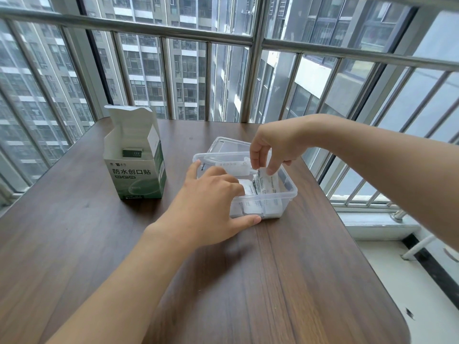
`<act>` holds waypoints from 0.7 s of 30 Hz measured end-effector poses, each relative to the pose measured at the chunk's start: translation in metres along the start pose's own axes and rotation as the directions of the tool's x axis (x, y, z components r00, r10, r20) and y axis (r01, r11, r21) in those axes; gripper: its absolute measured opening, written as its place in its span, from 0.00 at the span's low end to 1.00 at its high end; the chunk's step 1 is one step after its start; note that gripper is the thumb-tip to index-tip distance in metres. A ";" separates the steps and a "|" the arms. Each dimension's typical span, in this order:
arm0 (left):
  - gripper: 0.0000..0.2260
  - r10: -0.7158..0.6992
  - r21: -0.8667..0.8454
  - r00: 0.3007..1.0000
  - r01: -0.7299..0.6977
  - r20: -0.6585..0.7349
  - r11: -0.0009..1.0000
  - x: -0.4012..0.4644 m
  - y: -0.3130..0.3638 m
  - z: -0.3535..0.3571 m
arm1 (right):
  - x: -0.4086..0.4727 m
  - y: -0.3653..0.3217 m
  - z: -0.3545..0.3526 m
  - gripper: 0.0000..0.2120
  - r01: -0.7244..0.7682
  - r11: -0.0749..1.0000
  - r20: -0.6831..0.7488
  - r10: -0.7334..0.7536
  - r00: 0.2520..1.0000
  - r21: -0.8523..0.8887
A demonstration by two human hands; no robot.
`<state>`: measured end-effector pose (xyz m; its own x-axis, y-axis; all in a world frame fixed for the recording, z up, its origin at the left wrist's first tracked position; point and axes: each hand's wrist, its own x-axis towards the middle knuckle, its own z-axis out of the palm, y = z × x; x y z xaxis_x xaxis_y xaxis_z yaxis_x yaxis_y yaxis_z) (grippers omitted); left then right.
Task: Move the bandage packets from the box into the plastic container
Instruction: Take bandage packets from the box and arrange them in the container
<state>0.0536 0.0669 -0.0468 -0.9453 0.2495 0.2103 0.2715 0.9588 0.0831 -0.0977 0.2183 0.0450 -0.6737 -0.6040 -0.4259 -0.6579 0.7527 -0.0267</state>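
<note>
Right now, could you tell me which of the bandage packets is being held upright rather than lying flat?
The packet pinched by the right hand at the plastic container's far side; the other packets lie flat inside.

Both hands crowd the mouth of the plastic container [285,194]: the left hand [211,194] over its near-left corner, the right hand [270,150] above its middle. The box [135,167] stands upright well to the left, its top open and unobstructed. The table [248,281] lies bare toward the viewer.
</note>
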 end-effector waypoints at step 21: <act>0.37 0.052 -0.061 0.992 -0.045 0.117 0.997 0.038 0.017 -0.002 | -0.018 0.010 0.004 0.09 0.049 0.991 -0.112 -0.035 0.993 0.125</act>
<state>0.0225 0.0927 -0.0353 -0.9447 0.3127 0.0987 0.3240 0.9366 0.1332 -0.0908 0.2381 0.0485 -0.6833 -0.6558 -0.3210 -0.6431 0.7487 -0.1607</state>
